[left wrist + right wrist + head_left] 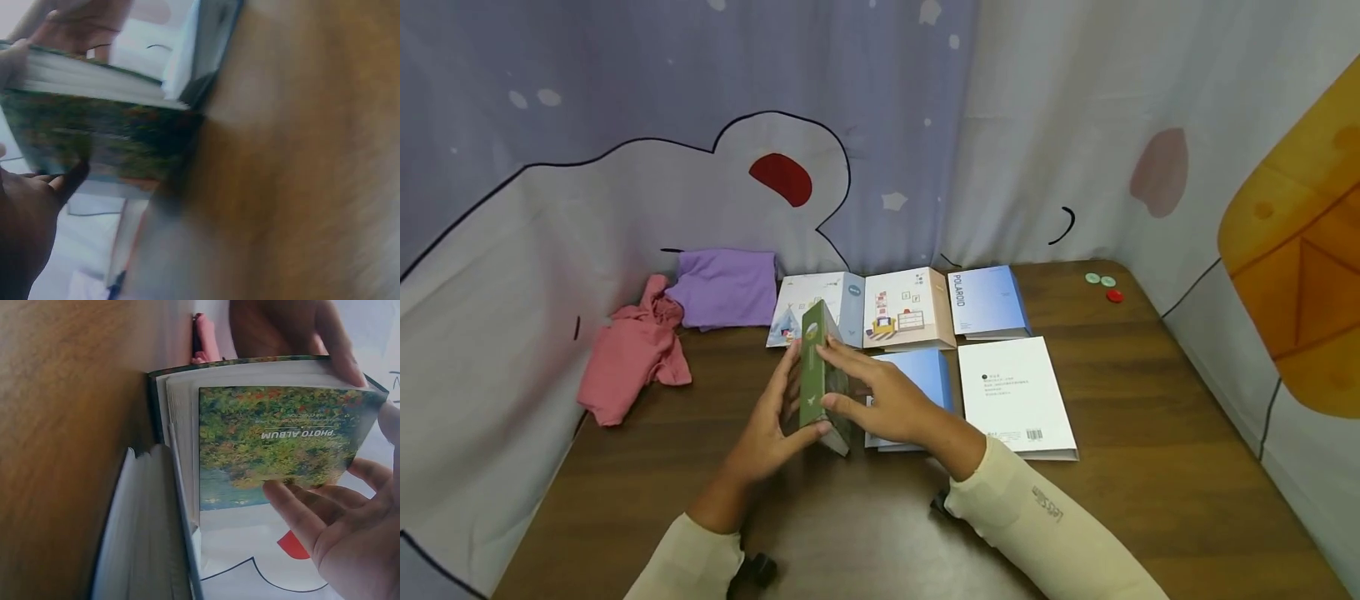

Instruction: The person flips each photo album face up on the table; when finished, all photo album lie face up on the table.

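Observation:
A green photo album (811, 371) stands tilted upright between both hands, its spine turned toward the head camera. My left hand (763, 429) grips it from the left, the thumb at its near lower edge. From the right, my right hand (891, 400) holds it with fingers at the spine and cover. "PHOTO ALBUM" shows on its leafy printed cover (275, 450) in the right wrist view. The page edges (94, 78) appear in the left wrist view. Close to the right hand lies a blue album (925, 375), partly hidden by that hand. Whether the green album touches the table cannot be told.
Behind are two illustrated albums, one white and blue (852, 304), one beige (942, 304), and a blue POLAROID album (988, 300). A white album (1017, 396) lies right. Purple cloth (726, 287) and pink cloth (636, 354) sit left; green and red buttons (1114, 296) far right.

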### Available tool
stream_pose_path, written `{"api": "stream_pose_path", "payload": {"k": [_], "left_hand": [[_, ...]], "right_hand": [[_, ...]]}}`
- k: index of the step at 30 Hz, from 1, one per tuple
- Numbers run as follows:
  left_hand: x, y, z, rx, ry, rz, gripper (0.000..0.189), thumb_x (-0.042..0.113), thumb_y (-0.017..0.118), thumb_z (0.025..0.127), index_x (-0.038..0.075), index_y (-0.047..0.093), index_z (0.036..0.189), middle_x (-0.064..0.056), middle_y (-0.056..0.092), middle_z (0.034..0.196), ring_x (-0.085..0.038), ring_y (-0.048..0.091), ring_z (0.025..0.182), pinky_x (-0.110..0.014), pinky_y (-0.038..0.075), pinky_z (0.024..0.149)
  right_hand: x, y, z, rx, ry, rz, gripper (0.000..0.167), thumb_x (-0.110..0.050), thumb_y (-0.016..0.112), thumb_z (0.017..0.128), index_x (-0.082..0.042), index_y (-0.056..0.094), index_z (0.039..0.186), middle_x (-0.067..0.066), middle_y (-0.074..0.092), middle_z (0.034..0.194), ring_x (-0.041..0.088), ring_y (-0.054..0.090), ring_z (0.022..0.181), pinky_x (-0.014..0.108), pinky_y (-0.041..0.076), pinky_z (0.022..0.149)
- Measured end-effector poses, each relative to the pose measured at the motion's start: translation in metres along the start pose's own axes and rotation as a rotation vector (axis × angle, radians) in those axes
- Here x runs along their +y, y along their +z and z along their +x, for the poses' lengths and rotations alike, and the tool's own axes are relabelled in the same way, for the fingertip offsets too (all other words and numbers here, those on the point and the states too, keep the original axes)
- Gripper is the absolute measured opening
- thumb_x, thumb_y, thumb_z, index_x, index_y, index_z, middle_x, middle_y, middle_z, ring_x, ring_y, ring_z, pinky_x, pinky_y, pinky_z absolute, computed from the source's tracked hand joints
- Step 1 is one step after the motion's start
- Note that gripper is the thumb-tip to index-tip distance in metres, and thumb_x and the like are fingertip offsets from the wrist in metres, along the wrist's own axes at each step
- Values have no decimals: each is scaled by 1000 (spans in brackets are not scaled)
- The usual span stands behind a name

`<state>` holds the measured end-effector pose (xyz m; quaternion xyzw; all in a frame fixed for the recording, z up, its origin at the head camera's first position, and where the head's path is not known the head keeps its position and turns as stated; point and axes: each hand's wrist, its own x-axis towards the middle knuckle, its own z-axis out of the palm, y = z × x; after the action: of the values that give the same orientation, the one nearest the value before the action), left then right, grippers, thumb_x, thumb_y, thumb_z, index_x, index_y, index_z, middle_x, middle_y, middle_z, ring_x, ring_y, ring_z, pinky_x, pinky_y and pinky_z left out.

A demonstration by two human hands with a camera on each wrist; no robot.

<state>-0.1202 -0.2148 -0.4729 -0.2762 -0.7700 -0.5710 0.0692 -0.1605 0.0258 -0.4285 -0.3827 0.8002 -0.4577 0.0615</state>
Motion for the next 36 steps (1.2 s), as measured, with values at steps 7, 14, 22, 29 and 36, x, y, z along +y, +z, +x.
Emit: {"api": "stream_pose_path", "payload": {"k": [7, 14, 22, 29, 36], "left_hand": [[4, -18, -3, -55, -7, 96, 95, 0, 74, 96, 8, 23, 175, -25, 17, 180, -54, 40, 153, -16, 44, 115], [7, -30, -9, -81, -52, 116, 89, -2, 66, 102, 10, 19, 176, -23, 16, 182, -57, 32, 157, -15, 38, 118], [6, -49, -17, -124, -174, 58, 96, -5, 59, 101, 14, 6, 178, -22, 13, 183, -55, 29, 158, -30, 50, 114], [-2, -51, -21, -139, -326, 306, 103, 26, 78, 102, 25, 9, 178, -15, 13, 185, -51, 20, 166, -81, 23, 125], [-8, -51, -24, -154, -359, 345, 104, 24, 82, 99, 15, 15, 177, -24, 20, 182, -53, 28, 162, -79, 27, 124]], "right_hand": [[7, 12, 2, -62, -23, 78, 74, -29, 69, 110, -13, 33, 173, 1, 22, 184, 31, 41, 162, 45, 63, 105], [14, 24, 3, -95, -14, -32, 74, -31, 73, 107, -11, 40, 170, 6, 26, 182, 31, 39, 163, 47, 51, 122], [15, 31, 2, -259, 106, -154, 81, -41, 71, 108, -23, 29, 175, 4, 9, 186, 33, 26, 169, 54, 34, 133], [12, 33, 2, -330, 137, -200, 82, -40, 74, 105, -22, 33, 174, 7, 10, 186, 34, 29, 168, 52, 34, 134], [11, 36, 3, -361, 153, -235, 84, -39, 77, 103, -23, 34, 173, 8, 12, 186, 35, 30, 167, 53, 36, 133]]}}
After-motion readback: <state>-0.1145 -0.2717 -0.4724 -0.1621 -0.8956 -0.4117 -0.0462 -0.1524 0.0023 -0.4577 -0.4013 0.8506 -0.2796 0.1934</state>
